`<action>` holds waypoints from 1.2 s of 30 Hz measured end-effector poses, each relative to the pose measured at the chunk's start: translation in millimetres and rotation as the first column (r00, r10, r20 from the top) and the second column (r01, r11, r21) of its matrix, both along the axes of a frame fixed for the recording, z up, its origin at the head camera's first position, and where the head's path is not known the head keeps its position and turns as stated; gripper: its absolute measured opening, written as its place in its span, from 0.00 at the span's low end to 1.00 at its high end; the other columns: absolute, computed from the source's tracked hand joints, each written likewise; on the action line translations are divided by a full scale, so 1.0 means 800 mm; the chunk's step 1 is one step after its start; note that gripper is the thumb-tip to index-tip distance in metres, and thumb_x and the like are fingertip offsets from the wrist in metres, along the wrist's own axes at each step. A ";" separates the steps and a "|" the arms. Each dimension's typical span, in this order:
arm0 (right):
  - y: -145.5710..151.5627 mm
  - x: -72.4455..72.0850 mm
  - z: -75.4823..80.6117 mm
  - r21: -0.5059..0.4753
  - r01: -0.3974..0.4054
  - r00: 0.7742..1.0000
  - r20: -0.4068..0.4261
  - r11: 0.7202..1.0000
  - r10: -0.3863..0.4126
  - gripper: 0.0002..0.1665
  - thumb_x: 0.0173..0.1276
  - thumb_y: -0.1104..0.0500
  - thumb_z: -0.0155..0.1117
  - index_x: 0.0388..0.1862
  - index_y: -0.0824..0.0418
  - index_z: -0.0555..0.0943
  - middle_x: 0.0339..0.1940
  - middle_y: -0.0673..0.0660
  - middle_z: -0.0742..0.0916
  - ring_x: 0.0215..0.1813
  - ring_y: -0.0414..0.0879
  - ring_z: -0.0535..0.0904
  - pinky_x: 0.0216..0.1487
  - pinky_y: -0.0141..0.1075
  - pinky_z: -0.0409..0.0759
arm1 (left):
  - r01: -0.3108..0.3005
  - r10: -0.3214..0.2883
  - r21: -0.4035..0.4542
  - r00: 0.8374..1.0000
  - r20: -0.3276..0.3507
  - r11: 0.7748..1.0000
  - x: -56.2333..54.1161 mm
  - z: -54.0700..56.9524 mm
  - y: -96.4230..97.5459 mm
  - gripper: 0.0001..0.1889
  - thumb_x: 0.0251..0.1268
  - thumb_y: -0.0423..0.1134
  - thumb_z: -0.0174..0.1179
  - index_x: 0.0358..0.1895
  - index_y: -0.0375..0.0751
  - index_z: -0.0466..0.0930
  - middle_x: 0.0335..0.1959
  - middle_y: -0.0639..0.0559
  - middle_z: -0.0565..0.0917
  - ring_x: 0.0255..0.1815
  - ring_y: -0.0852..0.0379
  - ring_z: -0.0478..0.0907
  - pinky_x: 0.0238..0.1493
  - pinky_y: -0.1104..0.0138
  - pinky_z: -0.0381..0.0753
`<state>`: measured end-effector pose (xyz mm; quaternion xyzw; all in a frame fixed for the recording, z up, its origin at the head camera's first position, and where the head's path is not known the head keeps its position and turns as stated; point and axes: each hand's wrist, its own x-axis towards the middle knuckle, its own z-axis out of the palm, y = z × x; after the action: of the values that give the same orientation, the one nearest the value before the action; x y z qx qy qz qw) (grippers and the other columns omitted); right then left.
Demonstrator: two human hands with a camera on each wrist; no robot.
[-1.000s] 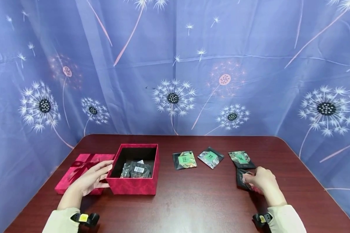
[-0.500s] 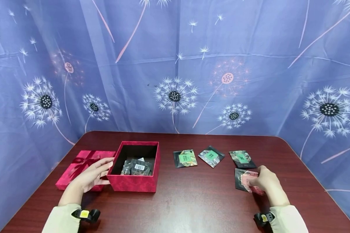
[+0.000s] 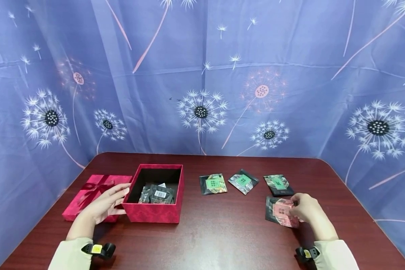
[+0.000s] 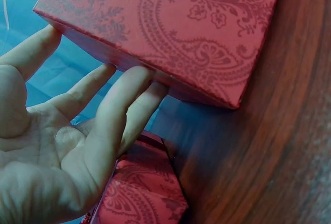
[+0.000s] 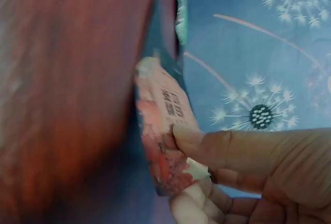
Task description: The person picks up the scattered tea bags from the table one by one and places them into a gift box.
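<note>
My right hand [image 3: 308, 210] pinches a black sachet with a pink label [image 3: 281, 210] between thumb and fingers, at the right of the table. In the right wrist view this sachet [image 5: 168, 113] is tilted, its printed face partly covered by the thumb. My left hand [image 3: 102, 207] touches the left side of a red patterned box [image 3: 155, 213] with its fingertips, as the left wrist view shows. The box has no lid on, and several dark sachets [image 3: 161, 194] lie inside, one with a barcode label upward.
Three green-labelled sachets, a left one [image 3: 213, 184], a middle one [image 3: 243, 181] and a right one [image 3: 278, 185], lie along the back of the table [image 3: 219, 240]. A red lid with a ribbon bow [image 3: 94, 191] lies left of the box. A blue dandelion-print curtain [image 3: 155, 93] hangs behind.
My right hand has taken the pink-labelled sachet in a pinch and drawn it slightly left and nearer, showing more of its label. My left hand stays against the box.
</note>
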<state>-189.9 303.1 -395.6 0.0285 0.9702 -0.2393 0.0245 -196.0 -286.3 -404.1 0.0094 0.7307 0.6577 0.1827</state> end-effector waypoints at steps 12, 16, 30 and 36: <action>-0.013 0.011 0.008 -0.135 -0.003 1.000 -0.030 0.991 -0.001 0.22 0.48 0.70 0.64 0.44 0.77 0.76 0.21 0.57 0.73 0.21 0.45 0.76 0.21 0.37 0.81 | -0.004 0.004 -0.019 1.000 0.007 1.000 0.004 0.000 0.001 0.33 0.73 0.47 0.48 0.73 0.35 0.47 0.73 0.29 0.45 0.72 0.27 0.40 0.54 0.50 0.79; -0.016 0.014 0.011 -0.138 -0.004 0.998 -0.062 0.990 -0.005 0.22 0.49 0.70 0.64 0.45 0.76 0.76 0.21 0.56 0.73 0.22 0.47 0.78 0.21 0.37 0.81 | 0.000 0.000 -0.027 1.000 0.002 1.000 0.004 0.001 0.001 0.35 0.73 0.48 0.47 0.73 0.33 0.45 0.73 0.29 0.45 0.72 0.26 0.40 0.55 0.50 0.78; -0.023 0.022 0.025 -0.132 0.023 0.995 -0.091 0.991 -0.035 0.22 0.51 0.67 0.64 0.48 0.73 0.76 0.22 0.54 0.78 0.25 0.46 0.74 0.24 0.35 0.72 | 0.002 -0.002 -0.014 1.000 -0.004 1.000 0.000 -0.003 0.003 0.35 0.72 0.47 0.48 0.73 0.33 0.45 0.73 0.30 0.46 0.72 0.27 0.42 0.55 0.49 0.77; -0.037 0.027 0.023 -0.228 0.005 0.998 -0.065 0.974 -0.020 0.23 0.55 0.67 0.64 0.51 0.75 0.74 0.20 0.54 0.80 0.21 0.43 0.77 0.21 0.35 0.74 | -0.006 0.006 -0.011 1.000 -0.003 1.000 -0.001 -0.004 0.002 0.35 0.72 0.47 0.48 0.73 0.34 0.45 0.73 0.30 0.47 0.72 0.28 0.43 0.54 0.49 0.78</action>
<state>-168.6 273.5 -377.0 0.0236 0.9365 -0.3499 -0.0065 -196.7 -284.6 -407.4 0.0070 0.7344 0.6544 0.1798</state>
